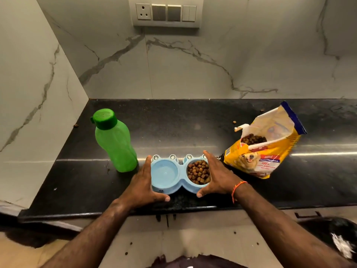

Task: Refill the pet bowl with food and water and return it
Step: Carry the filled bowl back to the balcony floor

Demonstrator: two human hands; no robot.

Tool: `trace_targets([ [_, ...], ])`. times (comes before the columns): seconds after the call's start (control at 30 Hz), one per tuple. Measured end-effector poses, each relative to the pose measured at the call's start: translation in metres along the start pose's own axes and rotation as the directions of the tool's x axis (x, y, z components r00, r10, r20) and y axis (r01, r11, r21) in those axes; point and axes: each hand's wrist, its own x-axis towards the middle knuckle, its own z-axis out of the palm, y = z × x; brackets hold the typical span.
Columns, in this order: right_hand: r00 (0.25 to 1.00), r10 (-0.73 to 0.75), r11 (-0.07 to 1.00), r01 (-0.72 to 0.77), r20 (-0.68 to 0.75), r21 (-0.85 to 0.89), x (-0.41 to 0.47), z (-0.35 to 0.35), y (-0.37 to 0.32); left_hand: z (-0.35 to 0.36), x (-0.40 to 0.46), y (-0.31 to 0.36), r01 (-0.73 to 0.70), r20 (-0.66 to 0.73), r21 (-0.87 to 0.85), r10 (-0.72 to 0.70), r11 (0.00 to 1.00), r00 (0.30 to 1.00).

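A black stone counter (193,120) runs left to right below a marble-veined wall (193,64), with a switch plate (166,12) set high on the far wall. Toward the right of the counter, an opened yellow pet food bag (270,149) leans with its mouth upward, brown kibble showing inside its torn top. On the left stands a green water bottle (115,142), upright, its green cap on, just beside the bowl's left end. Between the two, near the front edge of the counter, sits the light blue double pet bowl (173,176): its right compartment is filled with kibble (199,172), while the left compartment looks pale blue and shows no clear contents; whether water is in it cannot be told. The left hand (144,184) lies against the bowl's left end, fingers straight along the side and thumb reaching along the near edge. The right hand (218,176) mirrors it on the bowl's right end, fingers straight toward the far side, thumb along the near edge, so both hands cup the bowl with flat, uncurled fingers. An orange thread band (236,189) circles the right wrist. A few stray kibble pieces (234,122) lie on the counter behind the bag, and another near the left wall.
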Motion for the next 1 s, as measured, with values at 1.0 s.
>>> trace_targets([
  [1.0,0.928,-0.343,0.901,0.369,-0.146,0.229,-0.008,-0.022,0.004,0.006,-0.055,0.037,0.165,-0.356,-0.328,-0.284,0.930,0.890],
])
